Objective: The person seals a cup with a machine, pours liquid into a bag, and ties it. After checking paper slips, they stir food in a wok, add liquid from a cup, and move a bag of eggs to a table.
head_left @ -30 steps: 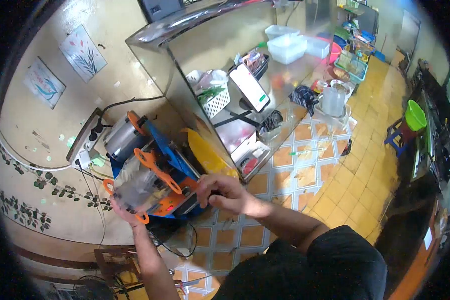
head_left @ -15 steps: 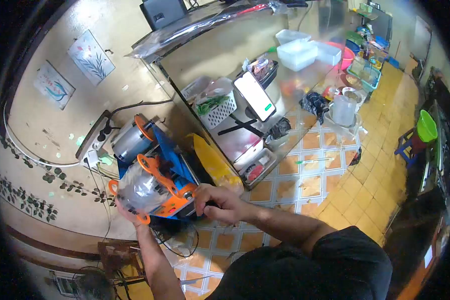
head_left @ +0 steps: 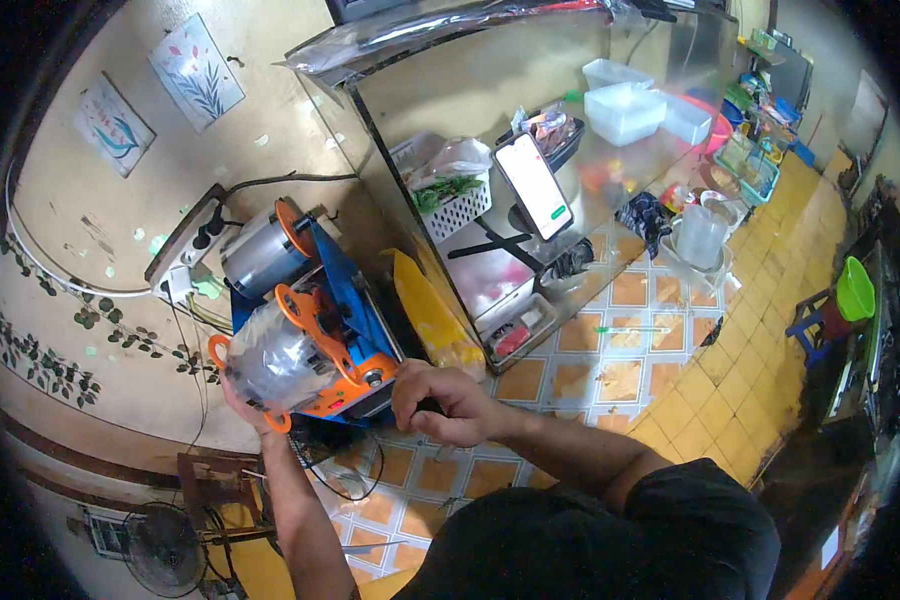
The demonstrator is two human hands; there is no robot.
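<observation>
Left hand touches clear plastic — right hand curls.

Over the last second the head view swung, so the smartphone came to sit farther right, the green basin lower and farther right, and the feathery-leaf wall picture higher. More of the round fan came into sight at lower left. The right hand dropped slightly against the orange-and-blue machine, while the clear plastic film on it turned brighter and more silvery.
</observation>
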